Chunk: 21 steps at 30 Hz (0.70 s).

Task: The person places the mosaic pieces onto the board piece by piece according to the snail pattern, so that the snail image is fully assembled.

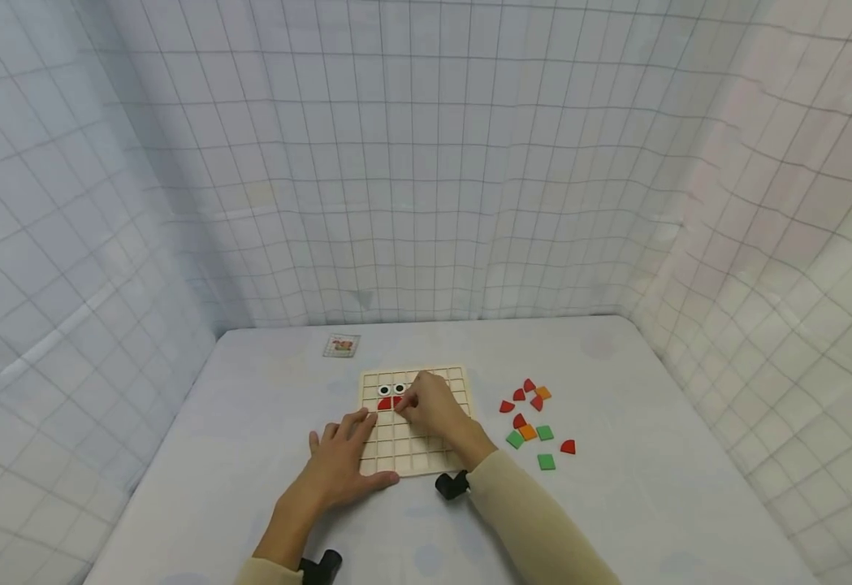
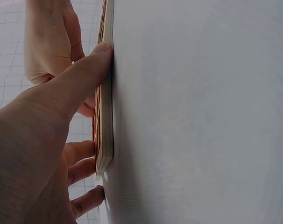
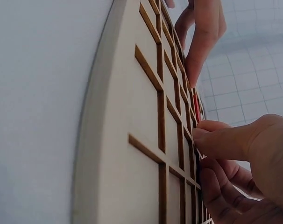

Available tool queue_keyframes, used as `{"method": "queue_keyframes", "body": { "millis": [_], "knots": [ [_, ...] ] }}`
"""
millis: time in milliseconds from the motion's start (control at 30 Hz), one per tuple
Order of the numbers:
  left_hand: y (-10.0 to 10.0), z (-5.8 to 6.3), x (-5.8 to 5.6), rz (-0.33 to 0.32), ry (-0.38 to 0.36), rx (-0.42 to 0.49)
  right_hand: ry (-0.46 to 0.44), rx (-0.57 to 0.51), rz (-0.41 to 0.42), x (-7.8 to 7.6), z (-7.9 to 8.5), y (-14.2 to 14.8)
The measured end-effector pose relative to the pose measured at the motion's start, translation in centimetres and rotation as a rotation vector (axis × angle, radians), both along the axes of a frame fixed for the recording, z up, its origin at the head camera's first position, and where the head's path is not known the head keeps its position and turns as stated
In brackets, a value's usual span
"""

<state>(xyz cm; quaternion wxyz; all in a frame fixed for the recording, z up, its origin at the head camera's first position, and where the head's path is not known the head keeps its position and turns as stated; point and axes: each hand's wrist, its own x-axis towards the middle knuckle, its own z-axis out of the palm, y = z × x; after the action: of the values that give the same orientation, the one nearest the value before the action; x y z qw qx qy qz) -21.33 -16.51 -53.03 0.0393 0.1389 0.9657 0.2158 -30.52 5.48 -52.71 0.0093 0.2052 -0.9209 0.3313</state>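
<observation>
A pale wooden grid board (image 1: 414, 465) lies flat on the table, divided into square cells. Two white eye pieces with black centres (image 1: 385, 391) sit in its upper left cells, and a red quarter-round tile (image 1: 385, 404) lies just below them. Beside that tile, the thumb and forefinger of my right hand (image 1: 436, 406) pinch a second red tile (image 1: 397, 400) low over its cell; the fingertips hide much of it. My left hand (image 1: 338, 467) rests spread along the board's left side, fingertips at the edge and thumb (image 2: 102, 51) against the near edge.
Right of the board lie several loose red quarter-round tiles (image 1: 507, 406), green square tiles (image 1: 546, 461) and orange square tiles (image 1: 528, 432). A small picture card (image 1: 341, 345) is behind the board, to the left. White gridded cloth (image 1: 426, 203) surrounds the table.
</observation>
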Motion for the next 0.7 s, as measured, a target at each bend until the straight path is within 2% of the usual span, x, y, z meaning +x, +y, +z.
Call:
{"method": "queue_keyframes", "body": {
  "millis": [100,433,467,533,700],
  "knots": [
    [-0.1,0.1,0.0,0.002,0.000,-0.002,0.019,0.009,0.004,0.1,-0.1,0.0],
    [-0.1,-0.2,0.2,0.005,-0.017,0.007,0.001,-0.011,0.045,1.2,0.1,0.7],
    [-0.1,-0.2,0.2,0.005,-0.014,0.006,0.004,-0.018,0.054,1.1,0.0,0.9],
    [-0.1,-0.1,0.2,0.004,-0.010,-0.001,0.028,-0.070,0.077,0.5,-1.4,1.4],
    [-0.1,0.1,0.1,0.004,-0.011,-0.011,0.021,-0.080,0.103,1.2,-1.1,2.2]
  ]
}}
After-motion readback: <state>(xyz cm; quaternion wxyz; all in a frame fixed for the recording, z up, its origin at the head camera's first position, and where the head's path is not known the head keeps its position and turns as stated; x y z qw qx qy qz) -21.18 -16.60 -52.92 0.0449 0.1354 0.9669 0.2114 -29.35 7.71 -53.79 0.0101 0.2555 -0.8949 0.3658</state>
